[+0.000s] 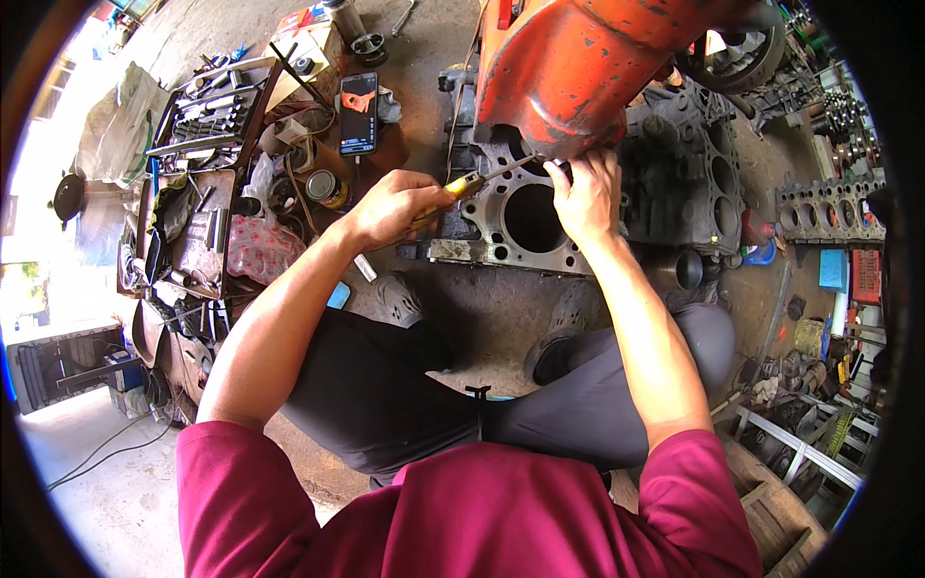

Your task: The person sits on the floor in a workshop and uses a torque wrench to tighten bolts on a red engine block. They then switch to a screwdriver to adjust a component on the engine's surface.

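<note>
My left hand [395, 207] is closed around the yellow handle of a screwdriver [467, 185]. Its metal shaft slants up and right, and the tip meets the underside of a worn orange machine head [568, 82]. Against that lower end rests my right hand [590, 197], fingers bent upward and thumb near the screwdriver's tip. What those fingers grip is hidden. Below both hands lies a metal engine block [489, 217] with a large round bore opening, partly covered by the machine head and my right hand.
A dark engine block [679, 169] stands to the right. On the left are a tool case [207, 116] with sockets, a tool tray [198, 231], a phone [358, 114] and a round can [327, 188]. Another cylinder block [831, 209] and a red crate [866, 276] sit far right.
</note>
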The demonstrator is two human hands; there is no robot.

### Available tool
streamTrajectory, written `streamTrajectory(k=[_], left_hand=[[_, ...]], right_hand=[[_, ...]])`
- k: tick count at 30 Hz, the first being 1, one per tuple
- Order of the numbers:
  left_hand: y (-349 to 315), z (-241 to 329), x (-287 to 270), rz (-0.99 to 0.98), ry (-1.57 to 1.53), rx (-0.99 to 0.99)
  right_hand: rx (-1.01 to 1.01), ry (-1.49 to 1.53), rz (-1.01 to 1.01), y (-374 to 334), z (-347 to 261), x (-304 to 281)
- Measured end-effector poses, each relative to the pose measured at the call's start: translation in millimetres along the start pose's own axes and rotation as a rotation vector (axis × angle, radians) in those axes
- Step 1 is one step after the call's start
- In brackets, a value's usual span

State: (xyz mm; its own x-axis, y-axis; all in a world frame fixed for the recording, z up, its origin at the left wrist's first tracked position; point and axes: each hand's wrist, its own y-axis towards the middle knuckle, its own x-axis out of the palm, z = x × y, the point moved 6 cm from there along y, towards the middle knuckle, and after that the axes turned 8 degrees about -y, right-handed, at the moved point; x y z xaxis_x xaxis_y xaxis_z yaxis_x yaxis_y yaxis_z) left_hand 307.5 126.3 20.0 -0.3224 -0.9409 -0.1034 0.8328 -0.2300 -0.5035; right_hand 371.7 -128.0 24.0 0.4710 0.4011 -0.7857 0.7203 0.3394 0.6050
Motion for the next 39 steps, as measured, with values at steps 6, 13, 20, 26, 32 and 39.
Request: streamTrajectory(k=[6, 13, 20, 26, 32, 39], left_hand=[[2.1, -2.2, -0.8, 0.0, -0.011, -0.002], [1.7, -1.0, -1.2, 0.008, 0.004, 0.003], [1.3, -0.9, -1.0, 0.015, -0.004, 0.007], [-0.2, 1.4, -0.8, 0.021, 0.0, 0.002], [-0.3, 2.2, -0.8, 0.011, 0.036, 0.009], [-0.4, 1.3, -0.6, 0.024, 0.01, 0.007]], right_hand=[[0.005, -0.003, -0.002, 2.1, -0.7, -1.9], [0.017, 0.006, -0.009, 3.9, -1.1, -4.7], [0.027, 0.006, -0.026, 3.8, -0.5, -4.1], [0.018, 0.011, -0.009, 3.8, -1.2, -5.5], [0.023, 0.012, -0.028, 4.0, 0.6, -3.3], [0.023, 0.005, -0.026, 3.6, 0.2, -3.8]])
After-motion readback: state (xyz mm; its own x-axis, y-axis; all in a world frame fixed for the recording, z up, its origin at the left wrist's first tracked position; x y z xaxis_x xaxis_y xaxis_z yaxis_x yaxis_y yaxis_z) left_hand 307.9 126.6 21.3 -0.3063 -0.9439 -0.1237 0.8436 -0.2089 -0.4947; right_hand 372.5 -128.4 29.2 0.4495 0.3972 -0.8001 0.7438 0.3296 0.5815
